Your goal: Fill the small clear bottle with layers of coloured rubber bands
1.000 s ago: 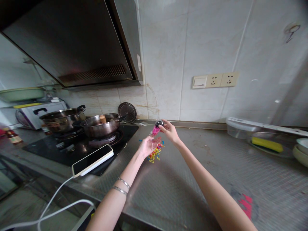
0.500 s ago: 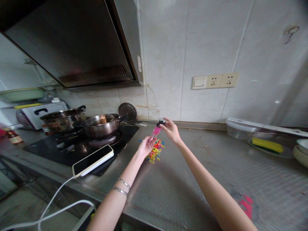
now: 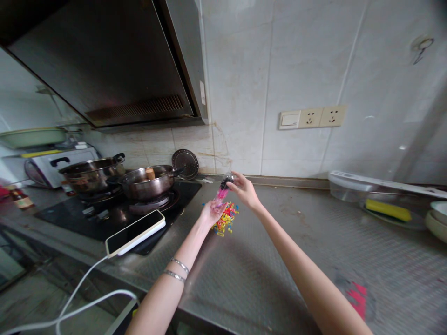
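A slim clear container [image 3: 222,190] tilts over the metal counter, with pink contents low down and black ones near its top. My right hand [image 3: 246,190] pinches its upper end between thumb and fingers. Around the lower end, my left hand [image 3: 211,212] is closed, palm turned partly up; its fingers hide that end. Just beneath and to the right of the left hand lies a loose pile of small red, yellow and blue loops [image 3: 227,218], partly covered by the hand. The kind of loops and container is too small to make out.
On the left, two steel pots [image 3: 148,185] stand on a black glass hob [image 3: 118,216]. A phone [image 3: 136,232] with a white cable lies at the hob's front edge. Far right are a clear plastic tub [image 3: 344,190], a yellow sponge-like block [image 3: 388,211] and bowls [image 3: 436,225].
The container and both hands have shifted slightly left. More black now shows in the container's upper part. The pile of loops has stayed in place.
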Action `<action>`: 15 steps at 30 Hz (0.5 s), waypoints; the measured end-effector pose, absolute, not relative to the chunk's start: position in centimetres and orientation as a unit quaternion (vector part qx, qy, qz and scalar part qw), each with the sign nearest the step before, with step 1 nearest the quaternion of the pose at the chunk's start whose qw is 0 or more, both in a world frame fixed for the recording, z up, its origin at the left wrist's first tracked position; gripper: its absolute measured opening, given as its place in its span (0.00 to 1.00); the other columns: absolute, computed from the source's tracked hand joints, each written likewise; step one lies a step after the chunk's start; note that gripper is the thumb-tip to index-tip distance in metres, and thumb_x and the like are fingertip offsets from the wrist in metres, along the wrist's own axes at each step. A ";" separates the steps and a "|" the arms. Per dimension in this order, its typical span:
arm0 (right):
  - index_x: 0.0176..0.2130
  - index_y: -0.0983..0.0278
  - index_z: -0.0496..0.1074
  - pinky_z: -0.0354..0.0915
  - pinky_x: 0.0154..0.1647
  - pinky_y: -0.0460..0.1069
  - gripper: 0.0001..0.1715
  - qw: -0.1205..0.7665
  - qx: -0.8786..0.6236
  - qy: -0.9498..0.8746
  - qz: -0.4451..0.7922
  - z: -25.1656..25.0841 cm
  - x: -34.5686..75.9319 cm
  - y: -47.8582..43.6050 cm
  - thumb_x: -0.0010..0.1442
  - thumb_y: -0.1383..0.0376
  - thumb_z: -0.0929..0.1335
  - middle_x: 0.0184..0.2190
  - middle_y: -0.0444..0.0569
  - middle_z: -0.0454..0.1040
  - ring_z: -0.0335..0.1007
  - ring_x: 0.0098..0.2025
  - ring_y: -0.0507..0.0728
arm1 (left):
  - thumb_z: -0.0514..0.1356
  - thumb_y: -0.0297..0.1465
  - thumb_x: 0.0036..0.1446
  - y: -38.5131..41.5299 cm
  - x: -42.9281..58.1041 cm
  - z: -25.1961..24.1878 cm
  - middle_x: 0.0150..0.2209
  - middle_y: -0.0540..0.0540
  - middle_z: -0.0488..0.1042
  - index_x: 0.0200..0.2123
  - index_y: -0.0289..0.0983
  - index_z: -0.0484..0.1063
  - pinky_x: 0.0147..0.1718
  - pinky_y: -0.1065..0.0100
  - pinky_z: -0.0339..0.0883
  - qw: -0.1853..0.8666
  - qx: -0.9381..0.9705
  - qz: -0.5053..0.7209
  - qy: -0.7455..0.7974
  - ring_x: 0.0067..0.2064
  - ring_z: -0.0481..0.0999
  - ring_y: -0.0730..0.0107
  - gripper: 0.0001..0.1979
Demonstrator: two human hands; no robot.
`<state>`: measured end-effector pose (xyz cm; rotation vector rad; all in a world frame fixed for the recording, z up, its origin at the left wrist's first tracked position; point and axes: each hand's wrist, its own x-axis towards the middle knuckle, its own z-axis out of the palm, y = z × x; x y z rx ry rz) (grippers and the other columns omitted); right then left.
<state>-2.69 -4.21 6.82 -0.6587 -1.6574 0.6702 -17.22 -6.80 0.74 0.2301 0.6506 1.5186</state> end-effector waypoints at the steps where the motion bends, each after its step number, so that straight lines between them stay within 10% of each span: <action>1: 0.51 0.61 0.65 0.66 0.41 0.52 0.29 0.579 -0.282 -0.711 0.282 6.8 -2.7 -4.3 0.49 0.58 0.68 0.38 0.50 0.72 0.69 0.39 0.56 | 0.51 0.19 0.47 -6.8 -17.2 0.8 0.25 0.44 0.71 0.25 0.33 0.64 0.34 0.63 0.73 0.676 0.111 0.671 0.284 0.33 0.76 0.65 0.06; 15: 0.52 0.63 0.64 0.65 0.40 0.52 0.30 0.555 -0.337 -0.709 0.276 6.5 -2.6 -3.8 0.50 0.56 0.66 0.37 0.51 0.71 0.68 0.35 0.54 | 0.59 0.23 0.43 -6.3 -17.9 0.6 0.24 0.44 0.74 0.29 0.30 0.71 0.22 0.73 0.65 0.558 0.260 0.656 0.437 0.24 0.73 0.72 0.06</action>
